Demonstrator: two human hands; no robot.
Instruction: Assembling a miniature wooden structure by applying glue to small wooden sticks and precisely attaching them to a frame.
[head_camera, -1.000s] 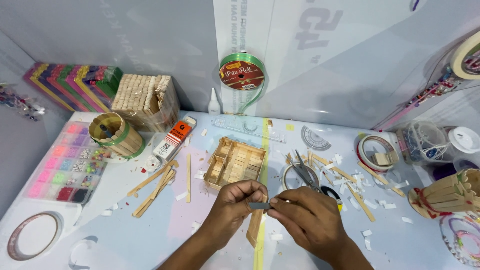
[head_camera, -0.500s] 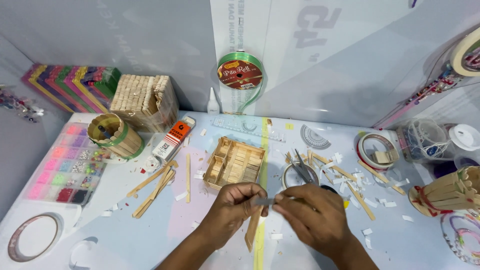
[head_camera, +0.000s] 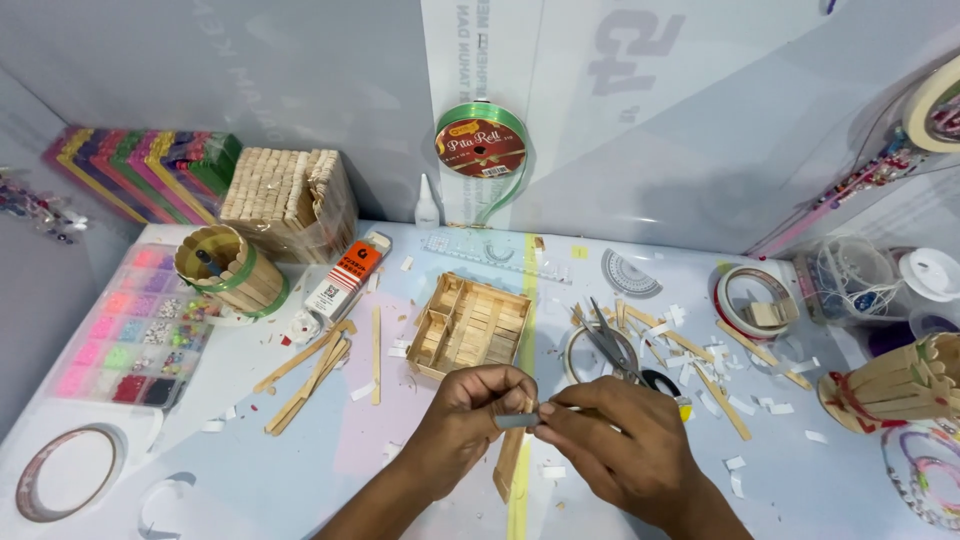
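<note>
Both hands have barely shifted since the earlier frames, staying just in front of the wooden stick tray (head_camera: 472, 327): my left hand (head_camera: 468, 418) and right hand (head_camera: 612, 438) each pinch one end of a small grey piece (head_camera: 517, 421). Its long axis runs left to right between my fingertips, both hands equally near, with a craft stick (head_camera: 509, 464) under them running toward me. Relative to the tray, whose compartments look empty: scissors (head_camera: 612, 345) to its right, stick-walled cup (head_camera: 226, 269) holding a dark object to its left, bead box (head_camera: 130, 327) of coloured beads farther left.
</note>
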